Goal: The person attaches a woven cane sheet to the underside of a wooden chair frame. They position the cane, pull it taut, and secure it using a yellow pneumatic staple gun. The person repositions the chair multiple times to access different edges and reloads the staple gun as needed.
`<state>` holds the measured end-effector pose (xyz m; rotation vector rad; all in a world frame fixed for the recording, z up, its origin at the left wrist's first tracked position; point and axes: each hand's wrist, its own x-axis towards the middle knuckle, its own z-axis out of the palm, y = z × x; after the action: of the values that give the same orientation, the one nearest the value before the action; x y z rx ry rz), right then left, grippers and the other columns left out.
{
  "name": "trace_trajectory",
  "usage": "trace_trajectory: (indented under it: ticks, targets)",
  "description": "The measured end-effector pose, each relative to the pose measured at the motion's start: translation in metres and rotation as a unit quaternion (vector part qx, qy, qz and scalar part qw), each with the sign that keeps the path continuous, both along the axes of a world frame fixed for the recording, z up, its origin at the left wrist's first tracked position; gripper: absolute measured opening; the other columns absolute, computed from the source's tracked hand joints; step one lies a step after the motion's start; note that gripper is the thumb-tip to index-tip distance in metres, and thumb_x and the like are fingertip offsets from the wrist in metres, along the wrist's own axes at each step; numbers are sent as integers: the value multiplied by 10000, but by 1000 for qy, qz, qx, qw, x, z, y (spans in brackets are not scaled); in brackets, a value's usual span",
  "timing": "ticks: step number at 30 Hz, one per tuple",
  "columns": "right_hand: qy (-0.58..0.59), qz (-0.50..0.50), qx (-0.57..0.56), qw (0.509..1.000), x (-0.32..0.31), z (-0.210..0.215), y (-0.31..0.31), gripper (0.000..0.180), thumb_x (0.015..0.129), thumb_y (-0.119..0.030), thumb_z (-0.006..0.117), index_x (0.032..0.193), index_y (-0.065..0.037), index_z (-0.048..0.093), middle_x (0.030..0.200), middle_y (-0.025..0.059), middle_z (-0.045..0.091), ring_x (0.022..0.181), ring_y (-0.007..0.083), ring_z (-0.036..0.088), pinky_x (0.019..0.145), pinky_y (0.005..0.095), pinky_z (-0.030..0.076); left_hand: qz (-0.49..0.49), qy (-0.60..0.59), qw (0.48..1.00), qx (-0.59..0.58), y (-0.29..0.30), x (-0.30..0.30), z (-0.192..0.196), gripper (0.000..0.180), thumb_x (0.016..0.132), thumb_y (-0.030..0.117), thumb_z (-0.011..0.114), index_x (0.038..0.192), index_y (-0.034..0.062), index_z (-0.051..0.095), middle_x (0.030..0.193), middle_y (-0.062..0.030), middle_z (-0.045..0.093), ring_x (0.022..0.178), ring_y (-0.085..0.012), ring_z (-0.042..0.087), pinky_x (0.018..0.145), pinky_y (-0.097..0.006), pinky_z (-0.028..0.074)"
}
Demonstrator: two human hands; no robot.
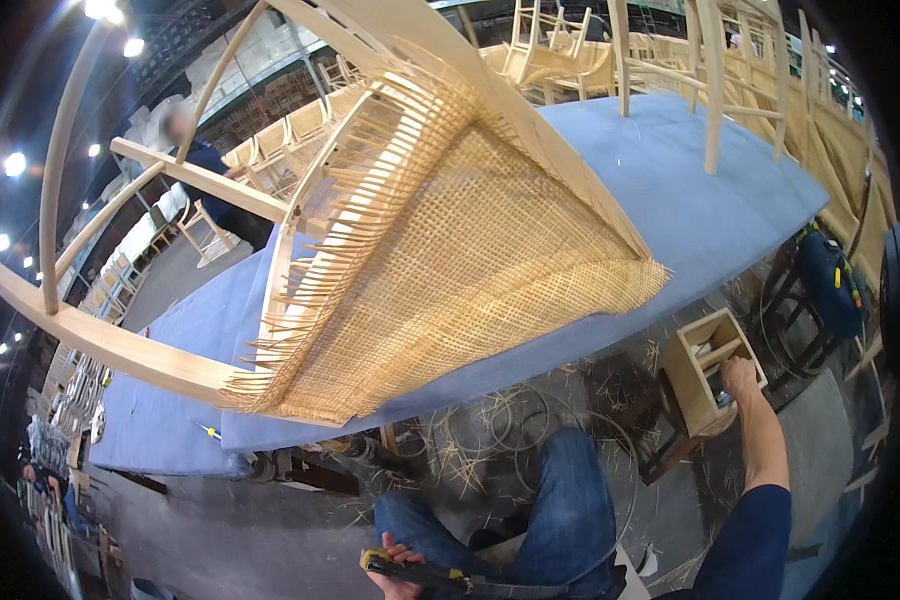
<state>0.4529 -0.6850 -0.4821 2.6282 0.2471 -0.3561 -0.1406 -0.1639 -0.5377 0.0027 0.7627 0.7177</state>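
Hands apart, left's tool crosswise

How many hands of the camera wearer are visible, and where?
2: the left hand grips a dark tool near the lower edge; the right hand reaches into the wooden box at right.

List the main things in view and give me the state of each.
Left hand: closed around the tool
Yellow-and-black tool: held
Right hand: reaching into the box, fingertips hidden
Wooden box: open
Woven cane sheet: spread over the frame, strand ends sticking out
Chair frame: tilted, on the table
Table: blue-covered
Floor: littered with scraps
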Motion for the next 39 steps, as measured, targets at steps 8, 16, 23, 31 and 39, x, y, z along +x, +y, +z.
trace_trajectory:
  ticks: [8,16,23,31,39]
  targets:
    - [2,60,-4,998,1,-5,-26,248,881,-141,619,1096,-65,714,1162,142,721,1094,273,695,914,373,558,7,22,999,-31,-2,10,1,558,942,630,419,1149,181,677,684,51,567,582,-128,535,608,-340,456]
    - [30,52,-42,997,-13,30,-3,266,882,-155,613,1113,-77,720,1156,147,726,1080,260,704,871,380,577,-10,-22,1000,-11,2,3,-6,546,936,631,459,1128,168,674,692,45,568,591,-123,536,619,-330,448]
    - [39,81,-40,995,-28,44,7,242,859,-148,607,1042,-80,752,1092,162,740,1012,283,729,861,392,583,-12,-38,999,-19,-1,10,7,586,902,676,461,1085,170,694,697,45,567,592,-117,534,614,-320,441]
    - [25,85,-12,996,-45,57,20,258,869,-156,597,1089,-104,722,1099,158,730,1033,308,713,873,408,578,-18,-59,998,7,-9,11,20,580,896,664,489,1085,155,691,698,35,589,590,-128,558,610,-328,458]
    - [-119,159,-54,979,-41,49,11,233,925,-217,576,1041,-144,764,1072,93,713,1074,275,648,891,417,477,-11,-35,999,7,-8,14,25,580,880,668,503,1068,149,680,682,39,566,582,-128,545,601,-330,443]
